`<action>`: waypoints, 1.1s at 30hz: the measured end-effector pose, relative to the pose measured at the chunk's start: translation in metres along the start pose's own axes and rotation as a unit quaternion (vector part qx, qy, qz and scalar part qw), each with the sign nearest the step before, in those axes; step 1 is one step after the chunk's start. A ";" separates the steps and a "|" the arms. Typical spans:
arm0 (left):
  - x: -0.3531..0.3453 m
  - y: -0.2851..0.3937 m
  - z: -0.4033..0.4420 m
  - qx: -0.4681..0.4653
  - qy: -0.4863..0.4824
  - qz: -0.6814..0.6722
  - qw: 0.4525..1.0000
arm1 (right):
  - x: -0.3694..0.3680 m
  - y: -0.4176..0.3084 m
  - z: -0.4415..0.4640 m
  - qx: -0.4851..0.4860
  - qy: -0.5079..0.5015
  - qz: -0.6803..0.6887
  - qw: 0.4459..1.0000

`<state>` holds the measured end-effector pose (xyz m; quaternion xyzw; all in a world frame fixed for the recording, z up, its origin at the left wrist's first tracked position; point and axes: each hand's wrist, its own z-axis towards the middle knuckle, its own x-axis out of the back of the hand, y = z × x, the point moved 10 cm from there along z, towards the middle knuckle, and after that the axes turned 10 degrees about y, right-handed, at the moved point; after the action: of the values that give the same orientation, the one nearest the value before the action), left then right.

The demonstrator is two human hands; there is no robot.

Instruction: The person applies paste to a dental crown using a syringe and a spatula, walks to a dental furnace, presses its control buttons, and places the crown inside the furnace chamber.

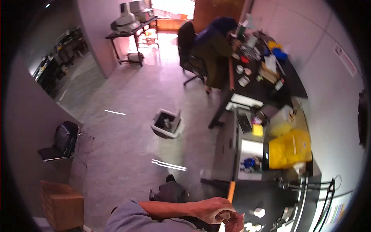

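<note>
Black table [247,193] is standing at near right, its orange edge [231,189] running beside a person's left hand [212,208]. The left fingers are curling inward close against the right hand [235,223]; whether either hand is gripping anything, one cannot tell. A lidded bin [176,133] is sitting mid-floor, while a co-worker [212,42] is leaning over a far desk [253,89].

Beyond the hand [214,210], a smooth grey floor [131,92] spreads toward a glaring window [174,8], with a mauve-grey partition wall [92,34] and a black chair [66,138] to the hand's left, a dark table [259,89] ahead on its right, and a pale wall [336,92] farther right.
</note>
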<state>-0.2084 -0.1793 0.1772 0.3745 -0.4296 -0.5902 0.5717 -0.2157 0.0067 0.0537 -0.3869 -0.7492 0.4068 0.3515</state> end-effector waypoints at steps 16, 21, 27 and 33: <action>0.382 0.133 -0.148 0.004 0.365 0.261 0.894 | -0.447 -0.252 0.069 -0.194 -0.459 0.186 0.847; 0.486 0.137 -0.203 0.067 0.443 0.296 0.844 | -0.575 -0.294 0.083 -0.200 -0.531 0.088 0.819; 0.628 0.134 -0.246 0.110 0.512 0.358 0.773 | -0.736 -0.328 0.129 -0.244 -0.608 0.058 0.753; 0.779 0.153 -0.264 0.126 0.567 0.365 0.727 | -0.882 -0.411 0.163 -0.224 -0.646 -0.011 0.730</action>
<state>0.0407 -0.9735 0.2663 0.5225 -0.1994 0.0466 0.8277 -0.0733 -0.9636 0.1600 -0.0901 -0.8691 0.3749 -0.3098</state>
